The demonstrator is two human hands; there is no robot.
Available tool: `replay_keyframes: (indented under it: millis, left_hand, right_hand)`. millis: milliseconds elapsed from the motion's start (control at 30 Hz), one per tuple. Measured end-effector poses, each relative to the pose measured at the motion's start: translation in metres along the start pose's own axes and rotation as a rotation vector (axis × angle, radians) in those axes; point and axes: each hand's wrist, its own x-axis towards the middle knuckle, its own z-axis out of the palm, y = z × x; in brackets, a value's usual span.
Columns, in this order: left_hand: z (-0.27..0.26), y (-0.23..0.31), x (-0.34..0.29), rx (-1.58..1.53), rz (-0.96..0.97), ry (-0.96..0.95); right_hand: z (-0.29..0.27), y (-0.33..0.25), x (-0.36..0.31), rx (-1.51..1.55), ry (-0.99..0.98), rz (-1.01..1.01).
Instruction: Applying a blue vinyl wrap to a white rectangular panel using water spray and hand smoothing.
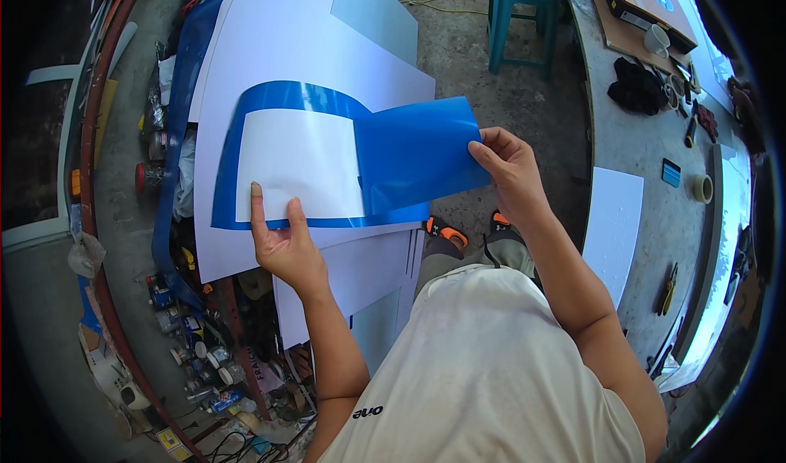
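A sheet of glossy blue film [417,153] bends across in front of me over a large white sheet. On its left part lies a white rectangle [307,156], with a blue border around it. My left hand [286,246] rests at the near edge, two stretched fingers apart on the white rectangle and touching it; its other fingers are hidden. My right hand [512,168] pinches the right end of the blue film between thumb and fingers. That end is lifted, away from the white sheet.
Large white sheets [286,37] are stacked below the film. A teal stool [524,17] stands beyond. The workbench [630,140] at right carries a tape roll [702,188], pliers [670,289] and a white panel [612,234]. Several cans and bottles [205,356] crowd the lower left.
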Motion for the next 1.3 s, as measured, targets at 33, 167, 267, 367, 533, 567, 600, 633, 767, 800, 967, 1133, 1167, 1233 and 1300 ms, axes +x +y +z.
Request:
replay_keyframes:
  millis: [33,167,267,367,533,567,600,633,767,800,967,1133,1167,1233,1300]
  left_hand:
    - [0.003,0.001,-0.003,0.001,-0.003,0.005]
    - [0.010,-0.006,-0.011,0.041,0.048,0.063]
    - [0.013,-0.011,-0.019,0.087,0.057,0.085]
    - [0.015,-0.015,-0.025,0.127,0.025,0.115]
    - [0.022,-0.017,-0.028,0.155,-0.022,0.151]
    - [0.023,-0.019,-0.028,0.155,-0.028,0.151]
    - [0.023,-0.021,-0.028,0.155,-0.034,0.151]
    - [0.024,-0.023,-0.027,0.153,-0.037,0.152]
    - [0.029,-0.025,-0.025,0.119,-0.075,0.165]
    - [0.030,-0.024,-0.024,0.104,-0.101,0.172]
    - [0.035,-0.028,-0.021,0.080,-0.118,0.182]
    - [0.037,-0.029,-0.021,0.086,-0.151,0.190]
    - [0.037,-0.030,-0.021,0.092,-0.152,0.188]
    - [0.037,-0.032,-0.020,0.098,-0.154,0.186]
    - [0.036,-0.035,-0.020,0.094,-0.136,0.176]
  right_hand:
    - [-0.002,0.003,-0.003,-0.010,0.006,-0.008]
    - [-0.008,0.015,-0.014,0.007,0.057,0.066]
    - [-0.011,0.018,-0.026,0.088,0.070,0.115]
    - [-0.009,0.019,-0.036,0.179,0.098,0.111]
    - [-0.011,0.024,-0.047,0.201,0.135,0.071]
    - [-0.013,0.025,-0.048,0.214,0.150,0.061]
    - [-0.014,0.026,-0.050,0.210,0.150,0.062]
    - [-0.015,0.026,-0.051,0.219,0.156,0.062]
    - [-0.013,0.023,-0.056,0.216,0.197,0.038]
    - [-0.014,0.023,-0.056,0.211,0.198,0.039]
    - [-0.022,0.020,-0.059,0.219,0.210,0.028]
    - [-0.021,0.013,-0.059,0.191,0.241,0.021]
    - [-0.021,0.011,-0.059,0.185,0.250,0.018]
    - [-0.023,0.010,-0.059,0.184,0.247,0.020]
    - [-0.023,0.009,-0.059,0.183,0.243,0.023]
